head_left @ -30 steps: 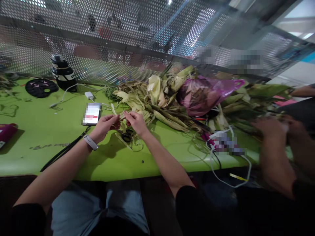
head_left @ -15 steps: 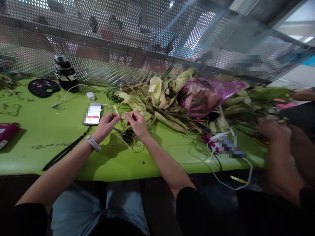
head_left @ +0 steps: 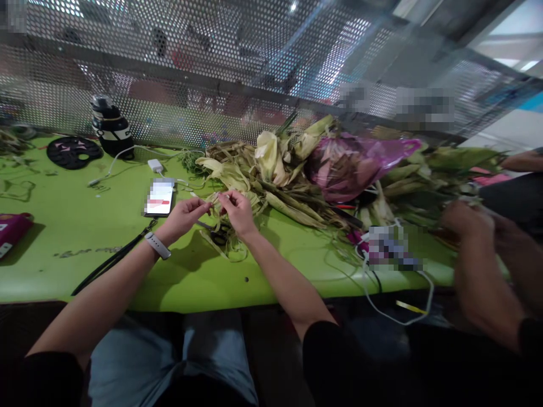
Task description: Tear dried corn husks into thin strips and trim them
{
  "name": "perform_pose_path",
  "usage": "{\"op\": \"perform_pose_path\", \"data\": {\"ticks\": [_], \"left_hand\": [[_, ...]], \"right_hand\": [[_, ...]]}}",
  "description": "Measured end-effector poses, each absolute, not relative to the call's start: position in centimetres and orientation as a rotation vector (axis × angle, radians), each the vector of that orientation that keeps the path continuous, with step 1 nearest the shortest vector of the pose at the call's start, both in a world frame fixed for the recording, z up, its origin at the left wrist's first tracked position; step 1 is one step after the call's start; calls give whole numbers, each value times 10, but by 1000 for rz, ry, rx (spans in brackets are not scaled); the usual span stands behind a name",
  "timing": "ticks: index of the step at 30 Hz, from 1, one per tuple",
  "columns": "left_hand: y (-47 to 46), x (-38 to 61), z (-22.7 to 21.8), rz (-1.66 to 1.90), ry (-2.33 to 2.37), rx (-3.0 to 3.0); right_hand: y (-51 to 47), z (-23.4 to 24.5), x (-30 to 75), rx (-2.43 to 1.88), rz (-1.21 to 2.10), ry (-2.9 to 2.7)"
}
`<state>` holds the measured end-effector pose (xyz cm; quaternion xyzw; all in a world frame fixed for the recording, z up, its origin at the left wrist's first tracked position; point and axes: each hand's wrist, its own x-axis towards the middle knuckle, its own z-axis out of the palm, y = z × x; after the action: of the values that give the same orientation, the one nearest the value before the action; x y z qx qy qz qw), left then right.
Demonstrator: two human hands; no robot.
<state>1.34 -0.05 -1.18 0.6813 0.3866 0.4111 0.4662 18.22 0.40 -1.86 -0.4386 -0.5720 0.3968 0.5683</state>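
My left hand [head_left: 185, 216] and my right hand [head_left: 240, 213] meet above the green table, each with thumb and finger pinched. Between the fingertips is a small pale strip of corn husk [head_left: 218, 196], mostly covered by the fingers. Below them lie scissors [head_left: 219, 236] with dark handles, partly under loose thin strips [head_left: 235, 253]. Just behind my hands spreads a heap of corn husks [head_left: 292, 209], green to dry yellow. A phone [head_left: 159, 207] with a lit screen lies left of my left hand, its black strap [head_left: 113, 259] trailing toward the table's front edge.
A purple plastic bag [head_left: 339, 167] sits in the husks. Cables and a white cord [head_left: 365, 282] hang over the front edge. At the right, a co-worker's hands [head_left: 466, 217] work. A dark bottle [head_left: 112, 130] and black palette-shaped piece [head_left: 74, 152] stand before a perforated metal screen [head_left: 190, 73].
My left hand has shifted slightly right and down. My right hand stays almost in place, still pinching. The co-worker's hands have moved a little up and left.
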Motion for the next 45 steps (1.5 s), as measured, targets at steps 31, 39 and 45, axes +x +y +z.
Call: {"op": "perform_pose_path", "data": {"ticks": [31, 39, 45], "left_hand": [[6, 9, -20, 862, 884, 1996], [1, 10, -14, 888, 924, 1627], [0, 14, -20, 728, 889, 1534]], "right_hand": [[15, -22, 185, -1007, 1003, -1447], [17, -25, 186, -980, 1149, -1452], [15, -26, 182, -1014, 1141, -1381]]}}
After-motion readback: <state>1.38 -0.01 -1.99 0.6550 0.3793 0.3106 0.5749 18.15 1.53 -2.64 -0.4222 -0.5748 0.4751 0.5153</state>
